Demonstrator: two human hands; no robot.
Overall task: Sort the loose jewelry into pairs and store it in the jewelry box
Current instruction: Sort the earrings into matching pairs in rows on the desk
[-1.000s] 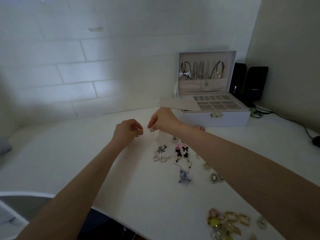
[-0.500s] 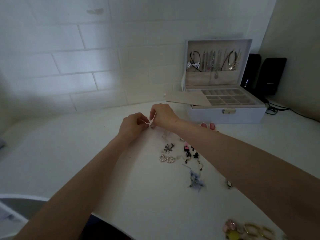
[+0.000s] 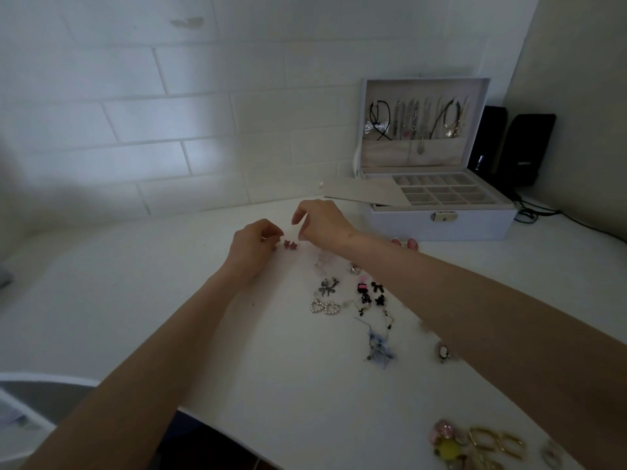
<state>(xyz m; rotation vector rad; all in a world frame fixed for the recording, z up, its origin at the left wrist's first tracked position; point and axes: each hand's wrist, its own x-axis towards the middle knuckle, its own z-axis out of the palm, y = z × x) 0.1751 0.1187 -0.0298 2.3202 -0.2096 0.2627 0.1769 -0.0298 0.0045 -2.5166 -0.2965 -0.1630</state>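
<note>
A pair of small dark-red star earrings [image 3: 290, 245] lies on the white table [image 3: 142, 300] between my hands. My left hand [image 3: 252, 244] hovers just left of them with loosely curled fingers; I see nothing in it. Just right of the earrings, my right hand [image 3: 322, 221] hangs with thumb and fingers apart, holding nothing. The white jewelry box [image 3: 441, 227] stands open at the back right, with necklaces hanging in its lid and small compartments in its tray. Loose pieces lie under my right forearm: silver bows [image 3: 327, 288], pearl hearts [image 3: 324, 307], black and pink earrings [image 3: 369, 293].
A beige cover panel [image 3: 363, 195] juts out from the box's left side. Pink oval earrings [image 3: 405, 243] lie before the box. A blue star piece [image 3: 378, 347], a cameo ring [image 3: 442, 352] and gold rings [image 3: 492, 444] lie nearer. Black speakers [image 3: 515, 147] stand at the back right.
Both hands held a small piece pinched between them. They have since moved apart, and the red star pair now lies on the table between them.
</note>
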